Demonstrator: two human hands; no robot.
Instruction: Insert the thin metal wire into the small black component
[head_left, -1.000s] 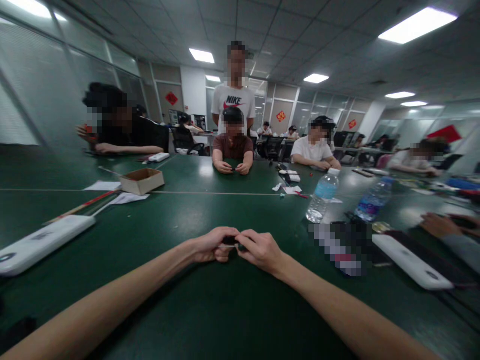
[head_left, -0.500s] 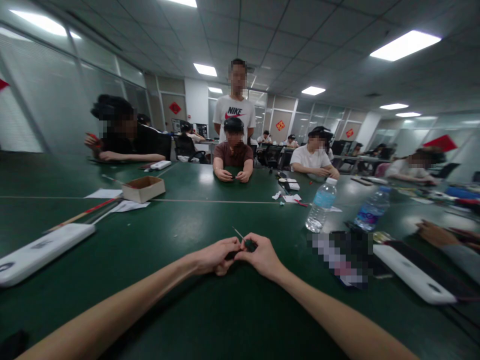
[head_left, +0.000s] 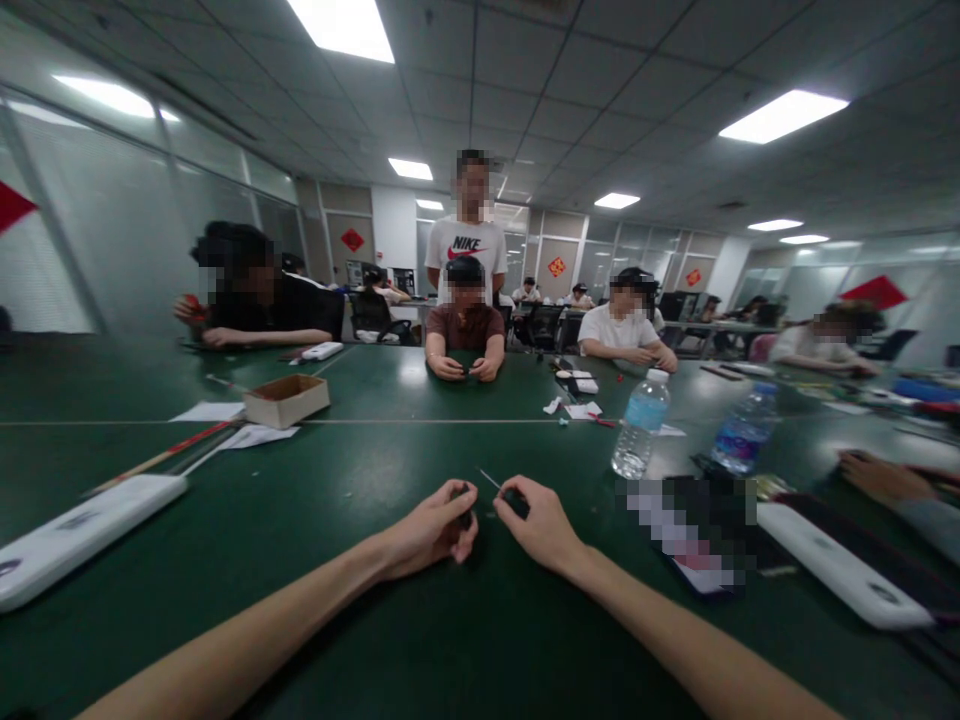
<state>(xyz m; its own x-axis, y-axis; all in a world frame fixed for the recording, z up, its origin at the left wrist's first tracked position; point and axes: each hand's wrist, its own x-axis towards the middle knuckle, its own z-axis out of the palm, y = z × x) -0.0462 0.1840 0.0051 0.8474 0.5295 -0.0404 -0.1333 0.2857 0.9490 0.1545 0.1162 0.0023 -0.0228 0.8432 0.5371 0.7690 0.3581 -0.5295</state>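
My right hand (head_left: 541, 522) is closed around a small screwdriver (head_left: 516, 502) with a dark, rounded handle. Its thin metal shaft points up and to the left, toward the fingers of the other hand. Between thumb and fingers, my left hand (head_left: 433, 522) pinches a small black object (head_left: 466, 508), mostly covered, so its kind does not show. A narrow gap separates the two hands, and both are just above the green table (head_left: 360, 640).
Two water bottles, one nearer (head_left: 642, 428) and one farther (head_left: 744, 432), stand to the right beside a phone-like item (head_left: 686, 540) and a white power bank-like bar (head_left: 844, 565). Leftward are a cardboard box (head_left: 287, 402) and a long white case (head_left: 94, 530). A co-worker's hand (head_left: 874, 478) rests far right.
My hands have moved apart from touching, so the black object and the screwdriver are now separated. The whole view has tilted up slightly.
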